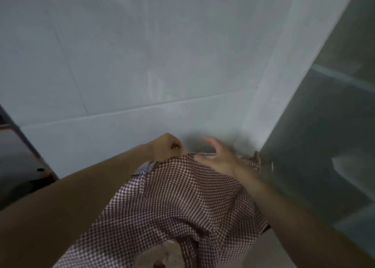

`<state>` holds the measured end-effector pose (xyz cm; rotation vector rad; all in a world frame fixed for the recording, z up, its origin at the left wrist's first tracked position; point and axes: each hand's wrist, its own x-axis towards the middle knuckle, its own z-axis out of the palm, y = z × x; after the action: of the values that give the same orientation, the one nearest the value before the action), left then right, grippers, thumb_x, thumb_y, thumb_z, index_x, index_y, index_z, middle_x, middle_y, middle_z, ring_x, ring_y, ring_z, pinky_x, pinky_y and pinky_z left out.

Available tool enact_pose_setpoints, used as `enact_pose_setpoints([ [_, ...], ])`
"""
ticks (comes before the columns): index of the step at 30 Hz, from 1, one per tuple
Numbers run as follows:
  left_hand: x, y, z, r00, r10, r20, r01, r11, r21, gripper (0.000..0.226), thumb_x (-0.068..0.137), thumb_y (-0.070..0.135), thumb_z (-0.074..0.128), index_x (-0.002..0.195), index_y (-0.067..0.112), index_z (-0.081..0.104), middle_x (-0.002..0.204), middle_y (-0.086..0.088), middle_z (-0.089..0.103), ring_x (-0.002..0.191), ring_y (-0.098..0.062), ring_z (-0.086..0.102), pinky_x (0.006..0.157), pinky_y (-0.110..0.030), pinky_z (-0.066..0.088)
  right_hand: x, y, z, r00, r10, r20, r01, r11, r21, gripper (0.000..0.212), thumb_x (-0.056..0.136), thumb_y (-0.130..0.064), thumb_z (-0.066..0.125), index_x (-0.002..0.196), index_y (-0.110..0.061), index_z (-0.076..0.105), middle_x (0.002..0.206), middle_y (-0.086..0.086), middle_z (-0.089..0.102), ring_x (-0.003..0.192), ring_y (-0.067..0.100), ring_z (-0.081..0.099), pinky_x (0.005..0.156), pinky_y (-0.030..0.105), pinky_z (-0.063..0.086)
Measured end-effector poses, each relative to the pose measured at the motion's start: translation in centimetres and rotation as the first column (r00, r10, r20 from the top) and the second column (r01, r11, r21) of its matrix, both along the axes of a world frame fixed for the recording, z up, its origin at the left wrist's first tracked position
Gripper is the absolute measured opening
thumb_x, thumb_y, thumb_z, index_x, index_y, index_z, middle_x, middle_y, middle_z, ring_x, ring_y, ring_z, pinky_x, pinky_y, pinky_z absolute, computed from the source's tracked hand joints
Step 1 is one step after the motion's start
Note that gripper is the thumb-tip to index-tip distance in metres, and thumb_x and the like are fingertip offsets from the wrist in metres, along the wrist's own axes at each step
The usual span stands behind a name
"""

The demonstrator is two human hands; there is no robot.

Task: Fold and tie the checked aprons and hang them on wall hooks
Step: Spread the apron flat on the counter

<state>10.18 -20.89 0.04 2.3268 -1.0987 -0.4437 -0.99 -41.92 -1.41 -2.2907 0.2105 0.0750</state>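
A brown-and-white checked apron (182, 202) hangs in loose folds in front of me, low in the view. My left hand (168, 148) grips its top edge on the left, fingers curled round the cloth. My right hand (219, 158) is blurred with motion at the top edge on the right; its fingers look spread over the cloth, and I cannot tell if it holds it. A strap end (256, 159) of the apron sticks out to the right of that hand. No hook shows.
A pale tiled wall (142, 64) fills the view ahead. A shiny steel panel (328, 125) stands at the right, meeting the wall in a corner. A dark metal object (18, 158) juts in at the left edge. Floor shows below the apron.
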Motion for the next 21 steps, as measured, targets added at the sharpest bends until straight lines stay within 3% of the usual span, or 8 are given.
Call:
enact_pose_setpoints([
  [2,0.4,-1.5,0.5,0.999,-0.037,-0.020,0.038,0.998,0.050,0.023,0.091,0.039,0.068,0.093,0.018,0.077,0.081,0.008,0.069,0.068,-0.001,0.058,0.067,-0.017,0.046,1.4,2.5,-0.2,0.984,0.172,-0.049,-0.168,0.983,0.068,0.068,0.078,-0.059,0.075,0.136,-0.031,0.052,0.134,-0.016,0.054,0.120,0.003,0.051,0.105,0.032,0.042],
  [6,2.1,-3.0,3.1,0.990,-0.128,0.062,0.096,0.922,0.375,0.023,0.089,0.043,0.069,0.094,0.021,0.076,0.073,0.013,0.063,0.067,-0.010,0.058,0.059,-0.018,0.042,4.2,2.8,-0.6,0.961,0.277,0.006,-0.275,0.951,0.143,0.022,0.084,-0.043,0.076,0.098,-0.027,0.068,0.090,-0.012,0.070,0.086,0.007,0.066,0.085,0.033,0.052],
  [10,3.7,-4.5,6.3,0.982,-0.093,0.167,-0.026,0.802,0.597,0.028,0.088,0.041,0.071,0.080,0.014,0.071,0.070,0.005,0.070,0.066,-0.015,0.068,0.067,-0.032,0.058,5.6,1.1,-2.1,0.900,0.436,-0.011,-0.436,0.900,-0.004,0.044,0.089,-0.056,0.063,0.114,-0.021,0.072,0.111,-0.006,0.072,0.100,0.010,0.066,0.097,0.033,0.050],
  [13,5.7,-5.5,6.2,0.959,0.081,0.272,-0.181,0.913,0.365,0.020,0.092,0.030,0.067,0.104,0.014,0.068,0.083,0.007,0.063,0.090,-0.023,0.066,0.077,-0.029,0.047,6.2,-1.6,-3.4,0.880,0.471,-0.057,-0.467,0.881,0.075,0.053,0.084,-0.069,0.059,0.112,-0.027,0.074,0.113,-0.009,0.073,0.101,0.011,0.068,0.098,0.038,0.051],
  [15,4.9,-5.6,4.4,0.945,0.160,0.285,-0.210,0.965,0.154,0.039,0.093,0.021,0.063,0.131,0.019,0.055,0.113,0.000,0.058,0.111,-0.024,0.056,0.091,-0.032,0.043,6.3,-2.9,-3.7,0.870,0.487,-0.080,-0.473,0.869,0.145,0.035,0.086,-0.063,0.063,0.098,-0.033,0.076,0.103,-0.012,0.075,0.094,0.010,0.070,0.091,0.031,0.053],
  [18,1.5,-5.9,-0.6,0.851,0.120,0.512,-0.079,0.992,-0.101,0.039,0.091,0.033,0.059,0.124,0.012,0.059,0.120,-0.007,0.058,0.112,-0.023,0.053,0.098,-0.037,0.042,6.4,-4.1,-4.0,0.855,0.513,-0.074,-0.485,0.842,0.237,0.017,0.092,-0.046,0.065,0.076,-0.042,0.071,0.084,-0.017,0.073,0.080,0.003,0.067,0.074,0.018,0.047],
  [20,-0.1,-5.7,-2.2,0.954,0.188,0.232,-0.160,0.978,-0.135,0.031,0.095,0.043,0.057,0.105,0.015,0.065,0.104,-0.001,0.065,0.097,-0.019,0.061,0.088,-0.035,0.049,6.7,-4.7,-4.4,0.843,0.531,-0.080,-0.489,0.820,0.297,0.013,0.091,-0.047,0.066,0.081,-0.042,0.074,0.087,-0.014,0.074,0.084,0.007,0.068,0.080,0.023,0.050],
  [21,-0.2,-5.6,-2.5,0.975,0.221,0.006,-0.221,0.975,0.023,0.032,0.096,0.049,0.055,0.097,0.019,0.065,0.097,0.002,0.065,0.091,-0.016,0.062,0.084,-0.034,0.051,6.8,-5.1,-4.6,0.842,0.533,-0.086,-0.479,0.811,0.336,0.014,0.088,-0.051,0.066,0.089,-0.040,0.076,0.094,-0.012,0.075,0.090,0.010,0.070,0.087,0.029,0.052],
])
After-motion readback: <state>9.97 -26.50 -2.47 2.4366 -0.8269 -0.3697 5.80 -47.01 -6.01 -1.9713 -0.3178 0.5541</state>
